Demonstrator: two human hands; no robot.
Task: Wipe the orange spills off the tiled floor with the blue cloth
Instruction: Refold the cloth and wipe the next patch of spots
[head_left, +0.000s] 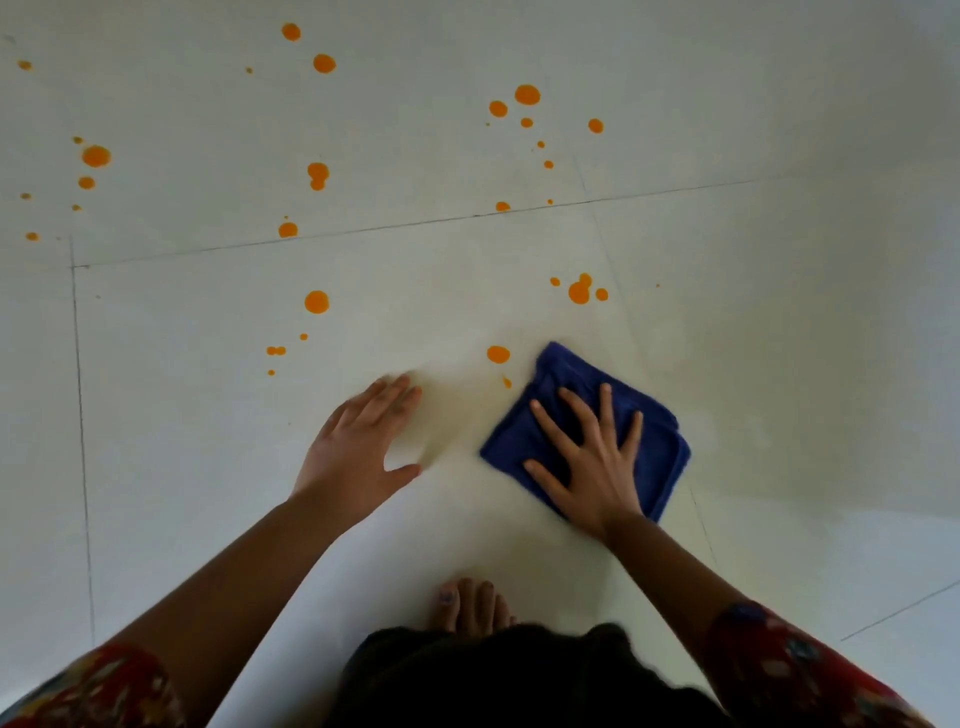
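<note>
Head view: right hand (592, 467) flat on blue cloth (657, 457), corner pointing away.

Your right hand (587, 462) covers the middle of the blue cloth (662, 457); the tiled floor (779, 364) under the cloth is hidden. Left of the cloth, the fingertips (402, 387) of your left hand (358, 452) are blurred. Below the cloth, a dark shape (519, 675) hides most of a foot (470, 605).

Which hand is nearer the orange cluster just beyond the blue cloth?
Right. The right hand presses the blue cloth short of the orange cluster; the left hand rests farther left.
</note>
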